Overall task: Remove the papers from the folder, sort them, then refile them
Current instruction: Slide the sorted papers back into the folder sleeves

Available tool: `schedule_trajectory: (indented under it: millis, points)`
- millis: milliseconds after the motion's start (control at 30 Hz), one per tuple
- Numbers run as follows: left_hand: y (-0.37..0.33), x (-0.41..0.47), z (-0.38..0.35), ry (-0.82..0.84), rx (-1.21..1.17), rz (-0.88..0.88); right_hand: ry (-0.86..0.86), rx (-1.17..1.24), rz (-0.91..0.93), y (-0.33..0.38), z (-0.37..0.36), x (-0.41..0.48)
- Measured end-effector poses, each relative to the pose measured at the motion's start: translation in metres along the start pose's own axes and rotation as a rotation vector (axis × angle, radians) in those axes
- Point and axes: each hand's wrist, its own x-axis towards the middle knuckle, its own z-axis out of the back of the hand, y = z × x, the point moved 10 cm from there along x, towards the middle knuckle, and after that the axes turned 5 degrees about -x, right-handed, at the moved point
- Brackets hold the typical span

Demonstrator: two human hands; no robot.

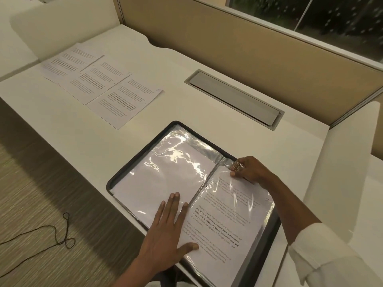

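A dark-edged folder [116, 179] with clear plastic sleeves lies open at the desk's near edge. Its left sleeve [172, 168] shows a blank white sheet. The right sleeve holds a printed page [228, 222]. My left hand [165, 228] lies flat with straight fingers across the left sleeve near the spine, thumb on the printed page. My right hand [246, 169] pinches the top corner of the right sleeve, fingers partly under the plastic. Three printed sheets [99, 83] lie side by side, slightly overlapping, at the far left of the desk.
A grey cable hatch [234, 98] is set into the desk behind the folder. Beige partition panels [248, 44] close the back and right. A thin dark cord [58, 235] lies on the carpet to the left.
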Motion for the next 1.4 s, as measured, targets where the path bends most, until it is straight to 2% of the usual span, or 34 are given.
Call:
schedule_trajectory:
  millis: [67, 200, 300, 433, 633, 767, 867, 1033, 1133, 1267, 1333, 1400]
  points:
    - [0.001, 0.000, 0.002, -0.005, 0.010, 0.002, -0.034, -0.057, -0.007, -0.001, 0.007, -0.001]
    - [0.008, 0.003, 0.008, -0.029, 0.034, 0.010, -0.065, -0.356, -0.061, -0.010, 0.029, -0.015]
    - [0.012, 0.008, 0.009, -0.021, 0.043, 0.023, -0.078, -0.363, -0.113, -0.020, 0.040, -0.034]
    - [0.007, 0.016, 0.007, -0.034, 0.078, 0.047, -0.183, -0.103, -0.154, -0.034, 0.044, -0.064]
    - [-0.009, 0.028, 0.008, -0.067, 0.130, 0.021, -0.579, 0.387, -0.229, -0.082, 0.038, -0.119]
    - [-0.030, 0.034, 0.009, -0.100, 0.090, -0.056, -0.629, 0.717, -0.230, -0.110, 0.005, -0.137]
    - [-0.047, 0.037, 0.004, -0.095, 0.032, -0.100, -0.582, 0.875, -0.249, -0.112, -0.027, -0.150]
    - [-0.062, 0.040, -0.005, 0.031, -0.095, -0.021, -0.359, 0.886, -0.221, -0.090, -0.076, -0.173]
    - [-0.070, 0.038, 0.007, 0.074, -0.274, 0.053, -0.210, 0.951, -0.106, -0.057, -0.096, -0.189]
    - [-0.087, 0.033, 0.034, 0.073, -0.463, 0.093, -0.017, 1.170, 0.020, -0.016, -0.119, -0.202]
    - [-0.093, 0.031, 0.054, 0.048, -0.552, 0.116, 0.056, 1.165, 0.151, 0.010, -0.119, -0.207]
    - [-0.093, 0.028, 0.076, 0.026, -0.524, 0.151, 0.100, 1.149, 0.204, 0.030, -0.116, -0.208]
